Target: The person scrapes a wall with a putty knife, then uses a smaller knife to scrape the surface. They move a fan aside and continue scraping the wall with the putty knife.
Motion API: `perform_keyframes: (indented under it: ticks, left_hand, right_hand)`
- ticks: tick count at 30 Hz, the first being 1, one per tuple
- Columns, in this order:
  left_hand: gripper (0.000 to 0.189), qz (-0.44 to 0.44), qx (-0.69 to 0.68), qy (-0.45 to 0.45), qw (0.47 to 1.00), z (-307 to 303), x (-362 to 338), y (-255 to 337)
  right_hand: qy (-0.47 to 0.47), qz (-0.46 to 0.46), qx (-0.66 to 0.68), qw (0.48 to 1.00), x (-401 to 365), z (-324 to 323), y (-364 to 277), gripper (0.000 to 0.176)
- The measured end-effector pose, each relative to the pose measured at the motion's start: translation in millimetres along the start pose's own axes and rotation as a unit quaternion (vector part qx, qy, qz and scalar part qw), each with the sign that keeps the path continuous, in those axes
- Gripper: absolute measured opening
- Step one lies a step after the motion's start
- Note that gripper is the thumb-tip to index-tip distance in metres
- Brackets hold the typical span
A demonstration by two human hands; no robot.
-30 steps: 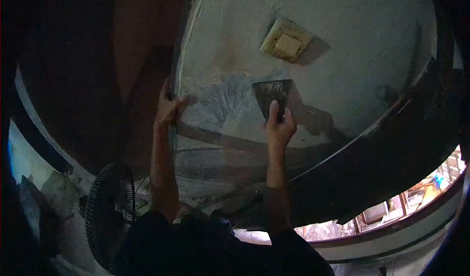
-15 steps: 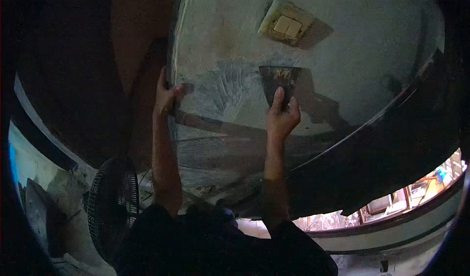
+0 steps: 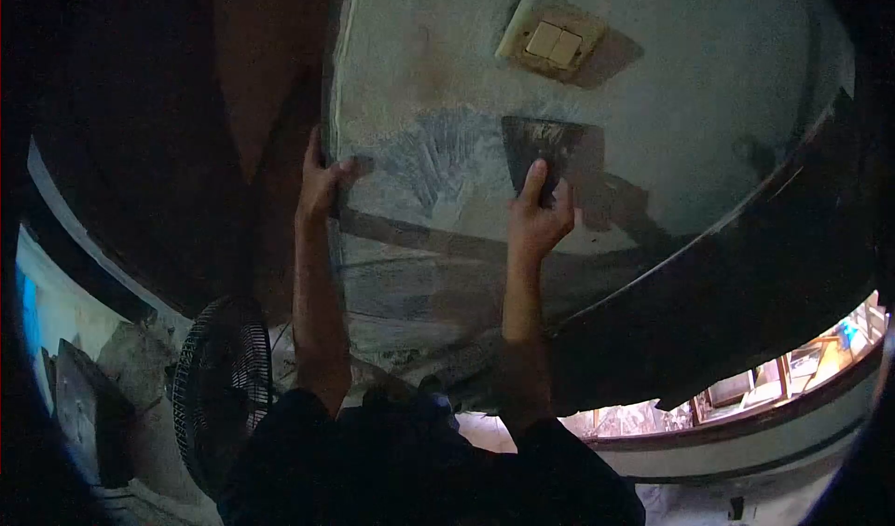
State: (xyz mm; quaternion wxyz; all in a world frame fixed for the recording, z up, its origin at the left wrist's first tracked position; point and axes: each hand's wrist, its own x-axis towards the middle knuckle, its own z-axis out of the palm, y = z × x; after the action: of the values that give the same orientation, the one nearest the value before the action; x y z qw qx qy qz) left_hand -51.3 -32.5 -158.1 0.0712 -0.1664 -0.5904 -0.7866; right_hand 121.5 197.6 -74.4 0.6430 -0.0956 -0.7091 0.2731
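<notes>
My right hand [image 3: 541, 218] grips a dark, broad-bladed putty knife [image 3: 539, 139], thumb laid along it and blade pointing up. Its blade edge is at or close to the pale wall [image 3: 410, 69], but contact is hard to judge. Left of the blade, a grey patch with streaky scrape marks [image 3: 433, 158] spreads over the wall. My left hand [image 3: 322, 181] clasps the wall's left edge [image 3: 331, 106], its thumb on the front face; some fingers are hidden behind the edge. Above the putty knife sits a yellowed double light switch [image 3: 557, 43].
A black fan [image 3: 224, 391] stands at the lower left, close to my left arm. Beyond it is a dark, boxy object [image 3: 89, 409]. Bright clutter [image 3: 802, 367] shows through an opening at the lower right. Dim light and shadows cover much of the wall.
The whole view has shifted slightly, with the switch now a little higher and further right. The putty knife and both hands keep nearly the same places on the wall.
</notes>
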Motion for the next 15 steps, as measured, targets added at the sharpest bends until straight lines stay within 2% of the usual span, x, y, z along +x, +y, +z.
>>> perform_keyframes:
  ticks: [1, 2, 4, 7, 11, 13, 15]
  left_hand:
    - [0.124, 0.026, 0.030, -0.005, 0.999, -0.3, 2.3, -0.1]
    - [0.124, 0.023, 0.032, -0.006, 0.999, 0.4, 0.2, 3.7]
    - [0.124, 0.029, 0.022, -0.005, 0.999, 3.5, -4.3, 10.6]
    - [0.126, -0.009, 0.033, -0.007, 0.999, -6.4, 16.8, -13.9]
    - [0.123, -0.001, -0.011, -0.002, 1.000, -0.6, 15.0, -13.8]
    - [0.116, 0.005, 0.013, -0.012, 1.000, -1.8, 15.3, -12.1]
    - [0.115, 0.009, 0.001, -0.020, 1.000, -2.6, 22.9, -9.4]
  right_hand:
    - [0.026, -0.070, -0.045, 0.996, 3.5, 2.5, -1.3, 0.034]
    - [0.024, -0.067, -0.046, 0.996, 2.3, 3.5, -0.2, 0.034]
    - [0.017, 0.010, 0.045, 0.999, 1.8, 3.7, 2.9, 0.034]
    - [-0.006, 0.041, -0.013, 0.999, -0.7, -1.2, 6.5, 0.029]
    - [-0.003, 0.017, -0.002, 1.000, 16.6, 3.0, -6.0, 0.036]
    - [0.013, -0.023, -0.060, 0.998, 6.5, 0.4, 1.1, 0.036]
    - [0.026, -0.040, -0.058, 0.997, 14.9, 5.6, -2.8, 0.037]
